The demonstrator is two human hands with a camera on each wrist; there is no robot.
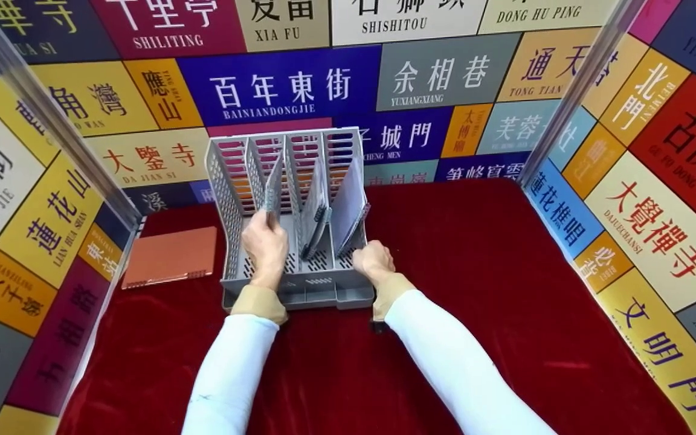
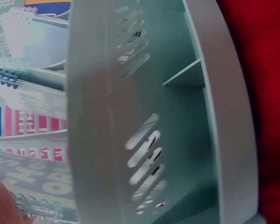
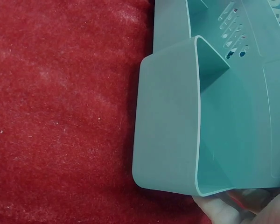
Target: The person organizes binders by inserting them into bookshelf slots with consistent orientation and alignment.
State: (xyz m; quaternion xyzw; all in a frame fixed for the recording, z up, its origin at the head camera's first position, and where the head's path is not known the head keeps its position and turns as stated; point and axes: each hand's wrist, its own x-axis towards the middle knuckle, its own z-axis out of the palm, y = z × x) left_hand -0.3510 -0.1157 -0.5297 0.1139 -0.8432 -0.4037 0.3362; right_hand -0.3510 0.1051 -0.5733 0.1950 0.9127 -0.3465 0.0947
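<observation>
A grey desk file organizer point(image 1: 299, 296) with upright slots stands on the red cloth. My left hand point(image 1: 265, 244) pinches a spiral notebook point(image 1: 273, 187) that stands in the second slot from the left; its wire coil and lettered cover show beside the fingers point(image 2: 2, 205) in the left wrist view. At the organizer's right front corner, my right hand point(image 1: 375, 261) grips the side wall, with fingertips point(image 3: 219, 210) under the front tray's end in the right wrist view. Other spiral notebooks point(image 1: 315, 223) lean in the third slot, and a pale notebook point(image 1: 348, 208) leans in the rightmost one.
An orange-brown spiral notebook point(image 1: 171, 257) lies flat on the cloth point(image 1: 475, 272) left of the organizer. Panels printed with large characters point(image 1: 275, 84) rise behind and on both sides. Small open compartments point(image 2: 186, 126) run along the organizer's front.
</observation>
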